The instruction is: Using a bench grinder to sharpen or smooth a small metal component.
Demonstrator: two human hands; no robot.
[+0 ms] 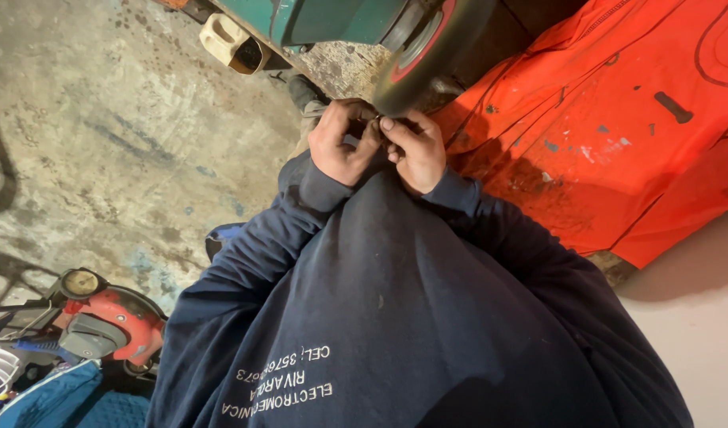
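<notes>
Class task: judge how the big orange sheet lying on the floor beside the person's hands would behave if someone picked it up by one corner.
The orange sheet shows creases and folds, so it would probably hang limp rather than stay stiff. It covers much floor, so likely bulky and awkward. Paint-like smears suggest a coated, perhaps slightly slippery surface.

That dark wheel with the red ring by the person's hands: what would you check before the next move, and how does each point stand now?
1. Both hands at the wheel: ok, left hand and right hand meet under its edge.
2. Small part pinched between fingers: cannot tell, hidden.
3. Wheel at rest: cannot tell.
4. Dark blue sleeves clear of wheel: ok.
5. Orange cover away from hands: not ok, right beside them.
</notes>
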